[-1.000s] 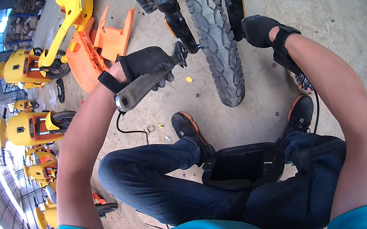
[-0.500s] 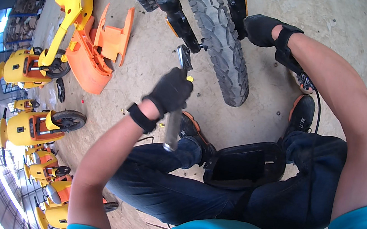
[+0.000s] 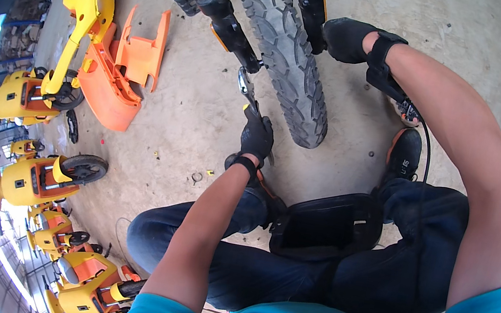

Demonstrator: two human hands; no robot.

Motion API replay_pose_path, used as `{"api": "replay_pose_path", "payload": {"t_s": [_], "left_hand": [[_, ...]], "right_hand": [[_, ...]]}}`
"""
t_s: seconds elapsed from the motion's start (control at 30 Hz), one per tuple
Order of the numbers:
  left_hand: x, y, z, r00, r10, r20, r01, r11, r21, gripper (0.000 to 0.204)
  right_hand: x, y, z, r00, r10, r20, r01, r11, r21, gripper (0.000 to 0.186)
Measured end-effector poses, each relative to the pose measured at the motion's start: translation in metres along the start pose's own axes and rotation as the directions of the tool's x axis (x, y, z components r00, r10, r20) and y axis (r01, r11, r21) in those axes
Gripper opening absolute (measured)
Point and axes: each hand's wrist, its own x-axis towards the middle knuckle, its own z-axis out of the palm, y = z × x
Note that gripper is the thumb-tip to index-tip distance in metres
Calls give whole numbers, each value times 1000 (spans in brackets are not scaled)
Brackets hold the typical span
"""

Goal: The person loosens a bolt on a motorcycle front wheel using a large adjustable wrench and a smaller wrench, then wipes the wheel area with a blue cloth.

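Note:
My left hand [image 3: 257,135], in a black glove, is closed around a shiny metal wrench [image 3: 245,83]. The wrench's head points up at the lower end of the left fork leg [image 3: 235,33], close to the wheel axle. Between the two legs stands the front wheel [image 3: 287,62] with its knobby grey tyre. My right hand [image 3: 348,40], also gloved in black, is closed against the foot of the right fork leg [image 3: 309,6]. What its fingers grip there is hidden.
Yellow and orange body panels [image 3: 111,88] lie on the concrete floor to the left. Several yellow scooters [image 3: 35,179] stand in a row beyond them. A black tray-like part [image 3: 326,227] rests between my legs. A cable [image 3: 416,233] hangs from my right wrist.
My left hand has turned and shifted right and down, with the wrench now slanting and its head nearer the axle. My right hand stays at the fork foot. The view has shifted slightly.

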Motion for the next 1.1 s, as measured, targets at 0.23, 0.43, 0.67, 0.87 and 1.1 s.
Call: {"api": "replay_pose_path", "payload": {"t_s": [0.23, 0.43, 0.67, 0.87, 1.1], "left_hand": [[28, -8, 13, 997, -23, -80, 13, 992, -123, 40], [19, -2, 3, 991, -59, -118, 45, 992, -116, 28], [-11, -13, 11, 979, -145, -144, 131, 986, -104, 20], [-1, -61, 1, 993, -99, -60, 77, 951, -299, 9], [3, -2, -133, 856, 21, 517, 187, 919, -346, 15]], "right_hand": [[2, 6, 7, 998, -53, -33, 52, 998, -35, 19], [7, 15, 5, 995, -92, -34, 90, 994, -58, 17], [15, 21, 9, 992, -125, 3, 125, 982, -143, 15], [26, 13, 7, 990, -142, -2, 138, 970, -201, 16], [21, 12, 6, 998, -65, 3, 64, 984, -167, 17]]}}
